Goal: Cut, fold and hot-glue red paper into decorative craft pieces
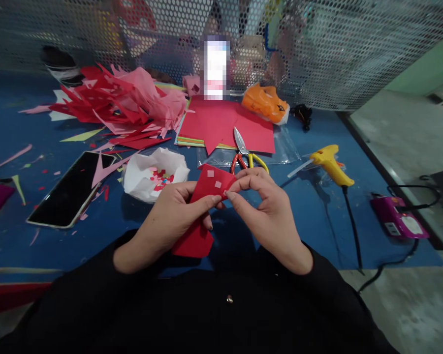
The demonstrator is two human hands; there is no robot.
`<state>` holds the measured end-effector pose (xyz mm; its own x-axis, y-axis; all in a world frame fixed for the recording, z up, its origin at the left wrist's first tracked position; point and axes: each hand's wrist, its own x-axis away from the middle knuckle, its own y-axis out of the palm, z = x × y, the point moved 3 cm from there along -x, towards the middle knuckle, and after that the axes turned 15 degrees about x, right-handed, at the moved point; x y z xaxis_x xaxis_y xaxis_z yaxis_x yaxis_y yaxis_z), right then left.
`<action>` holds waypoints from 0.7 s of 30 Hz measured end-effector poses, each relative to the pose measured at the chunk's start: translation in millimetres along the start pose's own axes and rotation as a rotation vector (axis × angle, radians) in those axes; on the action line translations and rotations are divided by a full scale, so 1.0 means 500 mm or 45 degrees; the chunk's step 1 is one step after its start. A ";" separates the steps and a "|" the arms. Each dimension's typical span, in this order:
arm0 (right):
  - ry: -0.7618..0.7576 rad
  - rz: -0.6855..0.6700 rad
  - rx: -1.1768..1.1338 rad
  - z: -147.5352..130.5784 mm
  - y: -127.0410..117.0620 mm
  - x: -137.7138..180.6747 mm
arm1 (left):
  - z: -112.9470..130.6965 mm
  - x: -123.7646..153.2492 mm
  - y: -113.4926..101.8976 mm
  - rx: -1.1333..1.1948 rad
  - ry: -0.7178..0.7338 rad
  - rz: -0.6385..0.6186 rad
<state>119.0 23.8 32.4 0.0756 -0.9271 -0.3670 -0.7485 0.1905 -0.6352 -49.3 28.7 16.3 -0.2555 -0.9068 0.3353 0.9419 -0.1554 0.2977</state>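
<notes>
Both of my hands hold a folded piece of red paper with small cut-out holes, just above the blue table. My left hand wraps its fingers round the paper's left side, thumb on top. My right hand pinches the paper's upper right edge between thumb and fingers. The paper's lower end hangs below my left hand.
Scissors with red and yellow handles lie just beyond my hands on a stack of red sheets. A phone, a white bag of scraps, a heap of red and pink offcuts, a yellow glue gun and a purple device surround them.
</notes>
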 end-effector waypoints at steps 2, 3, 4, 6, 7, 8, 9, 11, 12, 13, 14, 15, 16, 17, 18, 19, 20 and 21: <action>-0.007 0.018 0.015 -0.001 0.001 0.001 | 0.001 0.000 0.000 -0.006 0.010 0.000; -0.010 0.023 0.021 -0.001 0.001 0.001 | 0.001 0.000 0.001 -0.011 0.014 0.000; -0.013 0.028 0.025 -0.001 0.001 0.001 | 0.002 0.001 0.001 -0.019 0.018 -0.002; -0.016 0.036 0.024 -0.002 0.002 0.001 | 0.004 0.002 0.003 -0.032 0.027 0.000; -0.016 0.035 0.020 -0.002 0.002 0.001 | 0.005 0.002 0.004 -0.037 0.027 0.002; -0.014 0.032 0.013 -0.002 0.002 0.001 | 0.006 0.003 0.004 -0.042 0.028 0.004; -0.011 0.029 0.005 -0.002 0.002 0.001 | 0.007 0.004 0.005 -0.051 0.027 0.006; -0.006 0.026 -0.004 -0.002 0.002 0.001 | 0.008 0.005 0.006 -0.076 0.029 0.008; -0.005 0.027 -0.005 -0.003 0.002 0.001 | 0.009 0.005 0.007 -0.088 0.032 0.009; -0.007 0.028 -0.003 -0.003 0.003 0.001 | 0.009 0.005 0.007 -0.097 0.036 0.012; -0.011 0.027 -0.001 -0.003 0.003 0.001 | 0.009 0.005 0.006 -0.103 0.038 0.016; -0.014 0.026 0.001 -0.003 0.003 0.001 | 0.008 0.005 0.006 -0.106 0.039 0.018; -0.017 0.025 0.001 -0.003 0.003 0.001 | 0.007 0.005 0.006 -0.106 0.038 0.020; -0.018 0.025 0.000 -0.003 0.004 0.001 | 0.006 0.005 0.005 -0.107 0.030 0.021; -0.017 0.027 -0.001 -0.003 0.004 0.001 | 0.006 0.004 0.005 -0.106 0.024 0.025; -0.011 0.029 -0.002 -0.003 0.005 0.001 | 0.005 0.004 0.005 -0.105 0.021 0.027; 0.004 0.027 -0.003 -0.003 0.005 0.002 | 0.005 0.004 0.004 -0.103 0.018 0.031; 0.031 0.024 -0.007 -0.002 0.006 0.003 | 0.006 0.004 0.004 -0.099 0.020 0.037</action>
<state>116.3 22.9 30.6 0.0454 -0.9309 -0.3624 -0.7533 0.2064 -0.6244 -48.6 27.6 20.1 -0.2247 -0.9173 0.3288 0.9632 -0.1580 0.2176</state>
